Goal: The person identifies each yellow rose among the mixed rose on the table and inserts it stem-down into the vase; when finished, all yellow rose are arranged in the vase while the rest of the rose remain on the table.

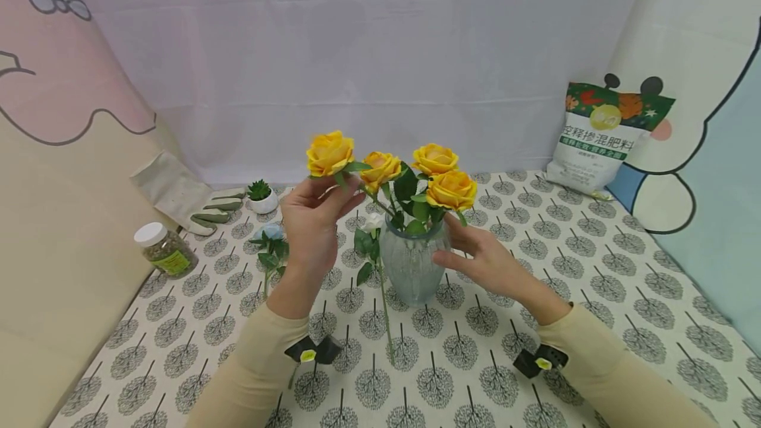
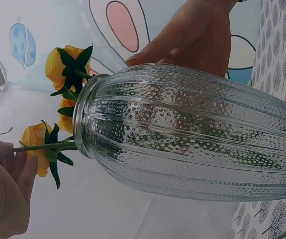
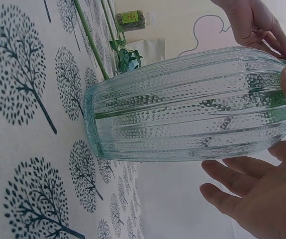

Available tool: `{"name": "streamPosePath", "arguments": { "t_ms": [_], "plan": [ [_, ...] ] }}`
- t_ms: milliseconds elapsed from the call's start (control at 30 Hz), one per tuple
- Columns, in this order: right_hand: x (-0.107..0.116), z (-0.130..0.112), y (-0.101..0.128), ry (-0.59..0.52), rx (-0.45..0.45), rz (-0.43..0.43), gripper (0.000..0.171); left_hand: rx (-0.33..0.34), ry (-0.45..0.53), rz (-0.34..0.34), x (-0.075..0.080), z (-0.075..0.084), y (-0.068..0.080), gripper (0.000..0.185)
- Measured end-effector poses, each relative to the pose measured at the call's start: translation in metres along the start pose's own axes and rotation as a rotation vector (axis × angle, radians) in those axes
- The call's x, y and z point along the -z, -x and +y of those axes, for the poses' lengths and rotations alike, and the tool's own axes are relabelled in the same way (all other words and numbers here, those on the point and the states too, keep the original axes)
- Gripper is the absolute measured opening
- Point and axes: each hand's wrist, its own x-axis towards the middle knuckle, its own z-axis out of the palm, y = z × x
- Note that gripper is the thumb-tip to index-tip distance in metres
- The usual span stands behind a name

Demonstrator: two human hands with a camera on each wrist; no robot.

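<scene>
My left hand (image 1: pixel 315 216) pinches the stem of a yellow rose (image 1: pixel 330 154) just below its bloom, at the left of the vase mouth. Other yellow roses (image 1: pixel 452 190) stand with green leaves in a ribbed, clear glass vase (image 1: pixel 413 269). My right hand (image 1: pixel 484 259) holds the vase's right side near the neck, thumb in front and fingers spread round the far side. The right wrist view shows the vase (image 3: pixel 192 104) upright on the cloth, with green stems blurred through the glass. In the left wrist view, a rose stem (image 2: pixel 43 146) runs from the left fingers toward the vase rim.
A white rose (image 1: pixel 373 222) and a blue rose (image 1: pixel 270 231) lie on the tree-print cloth left of the vase. Farther left are a small potted succulent (image 1: pixel 261 198), gloves (image 1: pixel 190 193) and a lidded jar (image 1: pixel 166 251). A fertilizer bag (image 1: pixel 600 144) stands at the back right.
</scene>
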Motion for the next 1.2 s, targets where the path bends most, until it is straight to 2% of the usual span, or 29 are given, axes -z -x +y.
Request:
{"name": "streamPosePath", "arguments": {
  "t_ms": [200, 400, 600, 667, 867, 1133, 1200],
  "plan": [
    [0.0, -0.001, -0.001, 0.009, 0.009, 0.002, 0.082, -0.007, -0.135, -0.063, 0.0, -0.005, 0.004, 0.03],
    [0.0, -0.001, 0.0, 0.0, -0.006, -0.002, 0.081, 0.0, -0.204, -0.133, -0.002, -0.013, 0.007, 0.031],
    [-0.001, -0.001, 0.0, 0.003, 0.009, 0.008, 0.076, -0.039, -0.283, -0.128, -0.003, -0.022, 0.006, 0.015],
    [0.0, -0.001, -0.001, -0.001, 0.029, 0.011, 0.072, -0.045, -0.308, -0.12, -0.003, -0.024, 0.005, 0.017],
    [-0.001, -0.001, -0.002, -0.008, 0.064, -0.001, 0.07, 0.038, -0.284, -0.161, -0.003, -0.031, 0.004, 0.038],
    [-0.001, 0.001, -0.002, -0.008, 0.042, -0.001, 0.071, 0.091, -0.198, -0.283, -0.005, -0.036, 0.004, 0.039],
    [-0.001, 0.001, -0.002, -0.01, 0.032, 0.001, 0.072, 0.119, -0.211, -0.309, -0.004, -0.036, 0.005, 0.039]
  ]
}}
